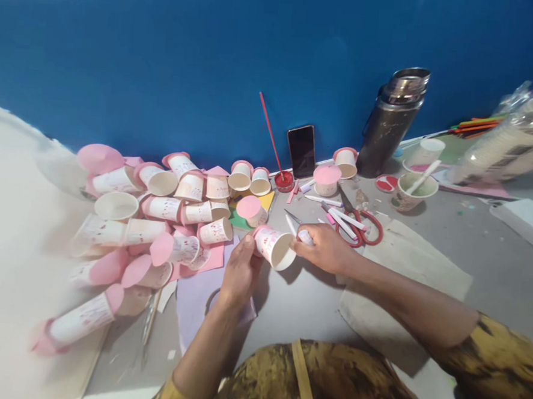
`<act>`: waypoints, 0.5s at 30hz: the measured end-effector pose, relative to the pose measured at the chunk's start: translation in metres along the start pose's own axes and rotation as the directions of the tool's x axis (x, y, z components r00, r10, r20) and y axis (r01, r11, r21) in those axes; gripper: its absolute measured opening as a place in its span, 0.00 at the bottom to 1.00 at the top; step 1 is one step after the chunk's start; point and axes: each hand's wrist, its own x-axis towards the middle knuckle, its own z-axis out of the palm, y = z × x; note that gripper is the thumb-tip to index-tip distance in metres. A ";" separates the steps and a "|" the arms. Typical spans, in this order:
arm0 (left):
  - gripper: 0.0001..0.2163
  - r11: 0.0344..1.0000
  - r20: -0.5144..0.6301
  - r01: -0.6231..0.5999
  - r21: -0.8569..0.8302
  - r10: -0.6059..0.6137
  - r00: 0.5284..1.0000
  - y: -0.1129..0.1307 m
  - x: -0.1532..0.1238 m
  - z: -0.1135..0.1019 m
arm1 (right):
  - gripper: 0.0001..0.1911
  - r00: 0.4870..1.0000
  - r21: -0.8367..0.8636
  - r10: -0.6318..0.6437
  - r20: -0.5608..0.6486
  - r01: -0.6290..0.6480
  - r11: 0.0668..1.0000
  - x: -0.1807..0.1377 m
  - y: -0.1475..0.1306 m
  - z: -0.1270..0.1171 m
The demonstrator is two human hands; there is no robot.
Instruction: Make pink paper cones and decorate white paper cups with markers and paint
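Note:
Low over the tabletop, a white paper cup (272, 248) lies tilted on its side, its open mouth facing right toward me. It has a pink rim at the base end and pink and red drawings on its wall. My left hand (241, 273) is closed around the base end, thumb on top. At the mouth, the fingertips of my right hand (326, 249) pinch the rim. A short white cylinder (306, 237) shows at the right fingers; its kind is unclear. Just behind lies a slim white marker (291, 225). An upright cup with a pink disc top (250, 209) stands beyond my left hand.
Several decorated cups (162, 208) crowd the left side. Purple paper (197, 303) lies under my left arm. Red-handled scissors (373, 230) and markers (344, 223) lie right. Along the blue wall stand a phone (301, 150), a dark flask (391, 126) and a cup with a stick (402, 199).

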 end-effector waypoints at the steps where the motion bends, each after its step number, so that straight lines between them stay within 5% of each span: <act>1: 0.19 1.000 0.000 0.002 -0.004 -0.002 1.000 0.000 0.000 0.000 | 0.15 1.000 0.003 -0.001 0.001 0.001 1.000 0.000 0.000 0.000; 15: 0.23 0.985 -0.028 0.131 -0.111 -0.135 0.990 0.003 0.006 -0.003 | 0.12 0.998 0.082 0.018 0.054 -0.023 0.996 -0.001 -0.004 -0.004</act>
